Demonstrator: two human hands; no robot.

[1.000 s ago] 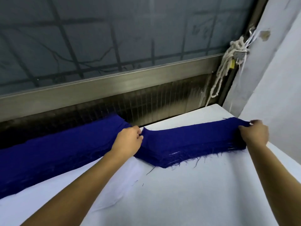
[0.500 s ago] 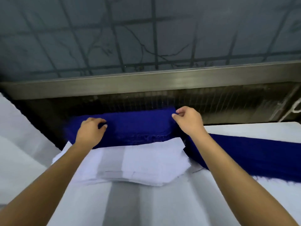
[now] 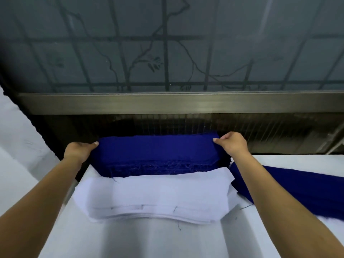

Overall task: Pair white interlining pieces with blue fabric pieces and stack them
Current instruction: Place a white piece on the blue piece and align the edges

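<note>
A thick stack of blue fabric pieces (image 3: pixel 154 155) lies at the far edge of the white table (image 3: pixel 149 243), its frayed edge facing me. My left hand (image 3: pixel 79 151) grips the stack's left end, thumb on top. At the right end my right hand (image 3: pixel 231 143) holds the stack the same way, fingers curled over the edge. Just in front of it lies a pile of white interlining pieces (image 3: pixel 158 198), partly tucked under the blue stack. A second blue stack (image 3: pixel 297 189) stretches away to the right, behind my right forearm.
A metal window frame (image 3: pixel 167 103) and dark mesh panel (image 3: pixel 242 129) run right behind the table's far edge. White cloth (image 3: pixel 16 146) hangs or lies at the left. Loose blue threads dot the table near the interlining.
The view swung left from the right-hand blue stack to the left one. Both hands now hold this left stack by its ends, farther apart than half a second ago.
</note>
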